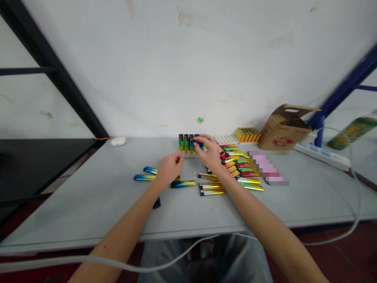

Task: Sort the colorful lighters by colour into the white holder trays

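Note:
Several green and blue lighters with black tops (186,143) stand upright in a clear tray (191,154) near the wall. My right hand (209,151) is at the tray's right end, thumb and fingers around the top of a blue lighter (200,144). Close to the tray's front left corner is my left hand (172,167), its fingers curled together; what they hold, if anything, is hidden. Blue-yellow lighters (183,184) lie flat beneath and beside my left hand. Many red, green and gold lighters (247,169) lie in a pile right of my right hand.
Behind the pile are a white holed tray (226,140), a block of orange cylinders (247,135) and an open cardboard box (282,129). A pink phone-like object (266,167), a power strip (324,155) and a bottle (353,131) are rightward. A white case (118,141) sits left; a cable crosses the front.

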Demonstrator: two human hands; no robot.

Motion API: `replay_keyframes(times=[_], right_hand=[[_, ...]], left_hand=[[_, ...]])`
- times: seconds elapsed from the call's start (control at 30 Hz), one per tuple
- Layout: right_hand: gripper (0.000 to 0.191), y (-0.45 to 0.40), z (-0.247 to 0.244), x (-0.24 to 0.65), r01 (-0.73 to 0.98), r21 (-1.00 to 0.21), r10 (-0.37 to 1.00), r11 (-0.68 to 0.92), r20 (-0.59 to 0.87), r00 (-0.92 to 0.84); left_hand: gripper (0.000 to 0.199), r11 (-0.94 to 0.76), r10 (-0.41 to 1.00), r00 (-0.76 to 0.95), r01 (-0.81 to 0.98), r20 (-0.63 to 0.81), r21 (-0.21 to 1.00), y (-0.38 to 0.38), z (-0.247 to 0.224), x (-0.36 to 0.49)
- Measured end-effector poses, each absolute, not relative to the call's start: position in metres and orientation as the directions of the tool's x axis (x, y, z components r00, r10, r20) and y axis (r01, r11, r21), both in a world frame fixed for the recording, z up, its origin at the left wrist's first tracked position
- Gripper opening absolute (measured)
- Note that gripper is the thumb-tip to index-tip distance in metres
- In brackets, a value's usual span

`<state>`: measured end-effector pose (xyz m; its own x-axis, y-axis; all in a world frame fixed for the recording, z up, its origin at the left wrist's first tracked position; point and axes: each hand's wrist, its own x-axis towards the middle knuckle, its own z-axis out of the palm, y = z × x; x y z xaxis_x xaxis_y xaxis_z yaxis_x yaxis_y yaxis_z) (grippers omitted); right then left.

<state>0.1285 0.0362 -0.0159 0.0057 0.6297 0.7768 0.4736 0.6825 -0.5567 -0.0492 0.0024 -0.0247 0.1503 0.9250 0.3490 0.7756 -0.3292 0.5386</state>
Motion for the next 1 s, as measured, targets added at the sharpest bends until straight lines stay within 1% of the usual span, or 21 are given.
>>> replay_keyframes(times=[0.1,0.2,0.3,0.4,0.47,0.6,0.7,0.8,0.9,1.0], right_hand=[[0.021,0.044,-0.02,0.124,0.552,-0.497,0.631,0.669,0.773,-0.068],[0.021,0.05,-0.026,0.123,0.602,-0.46,0.649,0.652,0.749,-0.13],[0.021,0.053,-0.031,0.126,0.62,-0.446,0.66,0.646,0.734,-0.16],[0.022,0.053,-0.033,0.128,0.624,-0.449,0.68,0.639,0.71,-0.185],[0.022,0.053,-0.032,0.128,0.627,-0.43,0.67,0.649,0.714,-0.204],[0.023,0.052,-0.031,0.131,0.656,-0.358,0.615,0.664,0.761,-0.208],[0.026,0.051,-0.031,0.134,0.705,-0.33,0.621,0.628,0.758,-0.198],[0.031,0.05,-0.032,0.137,0.732,-0.302,0.636,0.611,0.738,-0.226],[0.035,0.049,-0.032,0.138,0.731,-0.297,0.647,0.614,0.72,-0.252],[0.037,0.045,-0.029,0.139,0.714,-0.303,0.631,0.631,0.736,-0.245]], left_hand=[[0.033,-0.33,0.928,0.168,0.783,0.332,0.527,0.002,-0.026,-0.047],[0.032,-0.327,0.927,0.147,0.768,0.345,0.55,0.003,-0.027,-0.047],[0.033,-0.313,0.928,0.122,0.766,0.351,0.561,0.004,-0.026,-0.049],[0.032,-0.306,0.93,0.126,0.786,0.345,0.537,0.003,-0.024,-0.049],[0.033,-0.298,0.933,0.128,0.8,0.338,0.52,0.002,-0.023,-0.049],[0.033,-0.292,0.933,0.124,0.813,0.339,0.505,0.002,-0.022,-0.049],[0.032,-0.294,0.923,0.107,0.816,0.369,0.497,0.004,-0.023,-0.051],[0.031,-0.299,0.917,0.098,0.809,0.386,0.506,0.007,-0.025,-0.053],[0.029,-0.344,0.903,0.127,0.784,0.41,0.516,0.011,-0.029,-0.053],[0.029,-0.378,0.881,0.158,0.801,0.446,0.463,0.013,-0.033,-0.055]])
